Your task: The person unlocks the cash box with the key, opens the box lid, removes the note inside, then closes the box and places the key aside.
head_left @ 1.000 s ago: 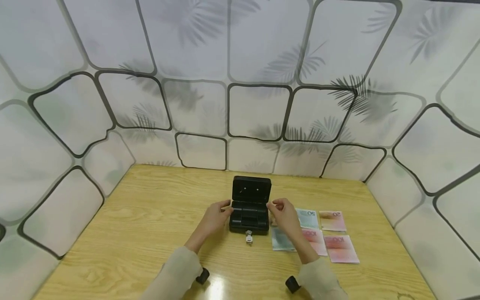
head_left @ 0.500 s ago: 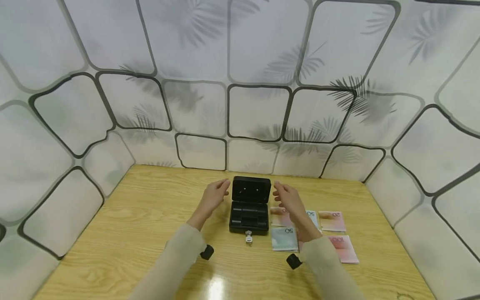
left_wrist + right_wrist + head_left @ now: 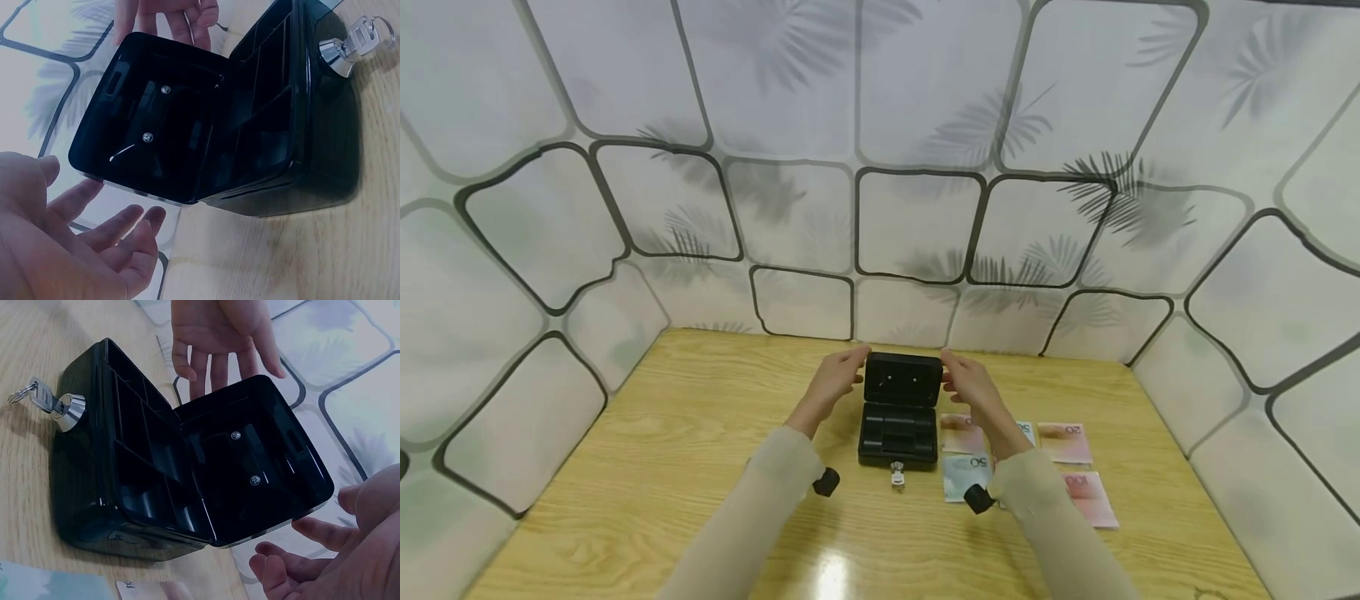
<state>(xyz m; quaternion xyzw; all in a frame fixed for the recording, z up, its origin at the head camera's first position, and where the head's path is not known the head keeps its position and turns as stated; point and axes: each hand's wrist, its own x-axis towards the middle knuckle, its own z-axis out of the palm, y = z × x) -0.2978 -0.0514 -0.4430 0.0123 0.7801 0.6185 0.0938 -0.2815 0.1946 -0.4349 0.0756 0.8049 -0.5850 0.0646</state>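
Observation:
A black cash box [image 3: 898,454] sits on the table with its lid [image 3: 902,380] raised. Its divided compartments [image 3: 153,444] face up, and no contents show in them. Along the lid's left edge is my left hand [image 3: 833,385], fingers loosely bent, the index fingertip right at the edge in the left wrist view. My right hand [image 3: 972,388] mirrors it on the other side, its index fingertip at the lid's right edge. Neither hand grips the lid. At the front of the box, a key [image 3: 364,37] on a ring sticks out of the silver lock [image 3: 336,57].
Right of the box lie several banknotes, among them a green 50 note [image 3: 964,479], a pink 20 note [image 3: 1065,442] and a red 100 note [image 3: 1092,500]. My right forearm covers part of them. A patterned wall covering [image 3: 917,233] rises behind the wooden table [image 3: 647,467].
Both hands have moved from the sides of the box's base up and away to the raised lid, then inward to its edges. The box and its lid have stayed put.

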